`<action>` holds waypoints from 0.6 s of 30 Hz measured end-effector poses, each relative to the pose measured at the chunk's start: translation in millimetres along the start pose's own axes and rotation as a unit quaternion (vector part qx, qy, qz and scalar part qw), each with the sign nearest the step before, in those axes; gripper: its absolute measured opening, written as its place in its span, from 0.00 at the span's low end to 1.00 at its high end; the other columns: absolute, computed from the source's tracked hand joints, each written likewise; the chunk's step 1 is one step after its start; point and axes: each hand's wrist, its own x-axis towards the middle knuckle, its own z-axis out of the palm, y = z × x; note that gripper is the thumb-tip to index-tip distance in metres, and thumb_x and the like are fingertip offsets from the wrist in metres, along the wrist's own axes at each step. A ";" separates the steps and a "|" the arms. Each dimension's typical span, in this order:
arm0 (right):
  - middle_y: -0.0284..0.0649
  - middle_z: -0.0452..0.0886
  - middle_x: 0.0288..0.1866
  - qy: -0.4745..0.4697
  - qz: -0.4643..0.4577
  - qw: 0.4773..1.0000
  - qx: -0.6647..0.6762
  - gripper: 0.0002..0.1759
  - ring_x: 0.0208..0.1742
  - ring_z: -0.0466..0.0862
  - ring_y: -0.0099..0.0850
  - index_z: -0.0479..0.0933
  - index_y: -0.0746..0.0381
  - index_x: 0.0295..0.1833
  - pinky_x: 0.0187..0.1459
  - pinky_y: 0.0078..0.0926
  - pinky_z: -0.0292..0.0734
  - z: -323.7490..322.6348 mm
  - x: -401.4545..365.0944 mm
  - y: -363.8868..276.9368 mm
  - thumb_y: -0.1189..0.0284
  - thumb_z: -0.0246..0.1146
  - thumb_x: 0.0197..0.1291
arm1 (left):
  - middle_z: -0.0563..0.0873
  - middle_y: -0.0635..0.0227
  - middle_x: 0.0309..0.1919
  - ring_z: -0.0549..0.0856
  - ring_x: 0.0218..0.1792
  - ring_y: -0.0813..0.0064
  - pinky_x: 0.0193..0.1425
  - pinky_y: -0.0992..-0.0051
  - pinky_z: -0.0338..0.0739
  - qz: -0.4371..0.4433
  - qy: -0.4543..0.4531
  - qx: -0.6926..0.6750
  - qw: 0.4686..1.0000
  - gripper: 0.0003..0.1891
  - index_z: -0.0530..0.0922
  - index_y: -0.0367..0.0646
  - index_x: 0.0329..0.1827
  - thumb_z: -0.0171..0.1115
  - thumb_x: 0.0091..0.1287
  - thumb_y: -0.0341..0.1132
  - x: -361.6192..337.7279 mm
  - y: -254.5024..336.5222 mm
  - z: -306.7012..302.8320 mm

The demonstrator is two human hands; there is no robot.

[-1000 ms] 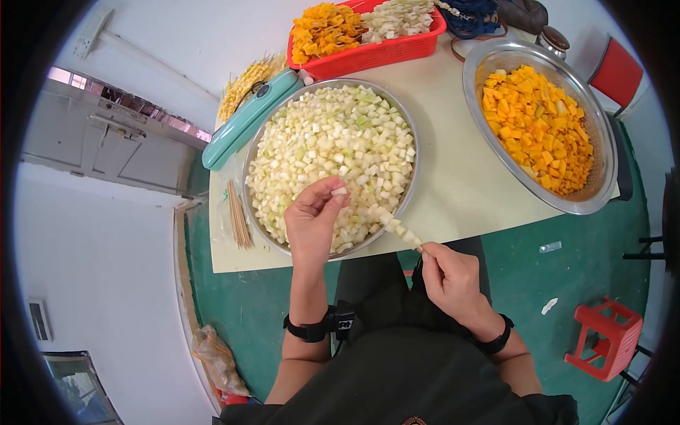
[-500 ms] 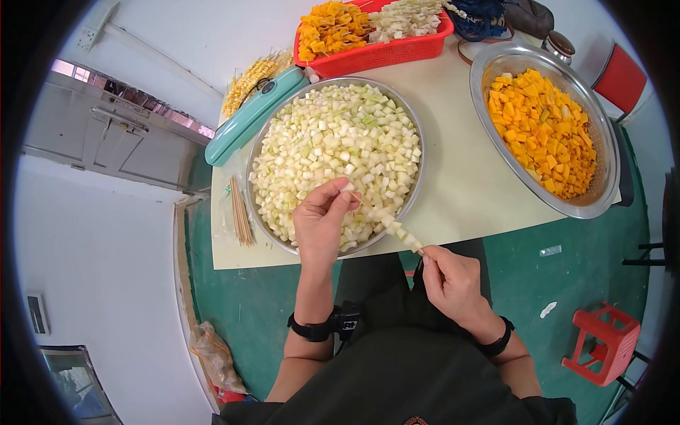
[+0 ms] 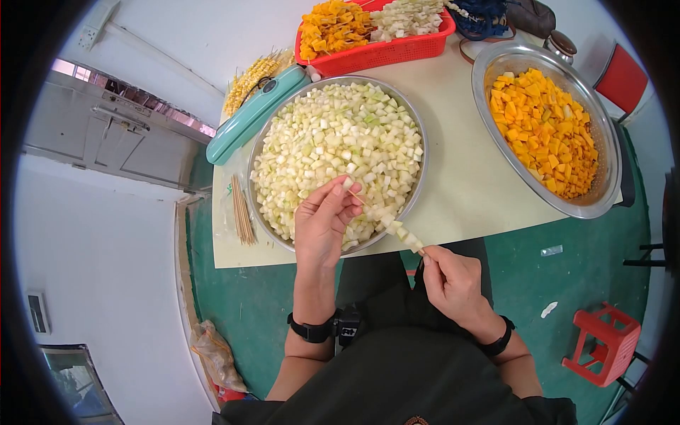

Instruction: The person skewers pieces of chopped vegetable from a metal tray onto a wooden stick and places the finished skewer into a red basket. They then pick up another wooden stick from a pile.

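My right hand (image 3: pixel 453 283) pinches the lower end of a skewer (image 3: pixel 402 232) threaded with several pale green-white cubes, near the table's front edge. The skewer slants up to the left, its bare tip reaching my left hand (image 3: pixel 322 219). Between the thumb and forefinger of my left hand is one pale cube (image 3: pixel 348 183) at that tip. Both hands are at the front of a large round metal bowl (image 3: pixel 423 152) heaped with pale cubes (image 3: pixel 333 134); the left one is over its front part.
Thin bare sticks (image 3: pixel 241 212) lie left of the bowl, beside a teal device (image 3: pixel 256 113). Behind is a red basket (image 3: pixel 386 53) of filled skewers. A metal basin (image 3: pixel 489 131) with orange cubes stands at right. A red stool (image 3: pixel 602 343) is on the floor.
The fingers of my left hand have shifted slightly around the cube at the skewer's tip. My right hand and the skewer have hardly moved.
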 end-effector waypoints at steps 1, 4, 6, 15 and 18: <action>0.36 0.69 0.13 0.001 0.000 1.000 -0.001 0.06 0.12 0.71 0.29 0.76 0.66 0.35 0.15 0.24 0.62 0.1 -0.2 -0.1 0.83 0.60 0.50 | 0.83 0.54 0.39 0.83 0.33 0.73 0.38 0.76 0.79 -0.002 0.012 0.003 1.000 0.11 0.77 0.32 0.48 0.54 0.66 0.28 -0.5 -0.1 1.1; 0.36 0.69 0.13 -0.001 0.001 1.000 -0.001 0.06 0.11 0.71 0.29 0.76 0.66 0.36 0.15 0.24 0.62 -0.3 0.1 -1.1 0.83 0.60 0.50 | 0.83 0.53 0.39 0.83 0.33 0.71 0.38 0.77 0.79 -0.004 0.026 0.002 1.000 0.11 0.76 0.32 0.49 0.54 0.66 0.28 -0.3 -1.7 0.4; 0.36 0.69 0.13 0.003 -0.001 1.000 -0.001 0.06 0.11 0.71 0.29 0.76 0.66 0.36 0.15 0.24 0.62 0.0 -0.1 -0.7 0.83 0.60 0.50 | 0.83 0.53 0.38 0.83 0.33 0.71 0.38 0.77 0.80 -0.004 0.027 -0.003 1.000 0.11 0.76 0.32 0.49 0.54 0.66 0.28 0.0 -2.4 -1.1; 0.36 0.69 0.13 0.006 -0.006 1.000 0.002 0.06 0.11 0.70 0.29 0.76 0.66 0.35 0.14 0.24 0.61 1.5 0.9 -1.0 0.83 0.60 0.49 | 0.84 0.57 0.36 0.83 0.32 0.73 0.35 0.77 0.78 -0.028 0.008 -0.039 0.999 0.11 0.77 0.35 0.47 0.55 0.67 0.33 1.1 -3.9 -5.7; 0.36 0.68 0.13 0.002 -0.005 1.000 -0.001 0.06 0.11 0.70 0.29 0.76 0.66 0.35 0.14 0.24 0.61 1.3 1.0 -0.6 0.83 0.60 0.50 | 0.84 0.57 0.36 0.83 0.32 0.73 0.35 0.77 0.78 -0.039 0.005 -0.024 0.999 0.11 0.77 0.36 0.47 0.55 0.67 0.33 -0.3 -5.3 -3.5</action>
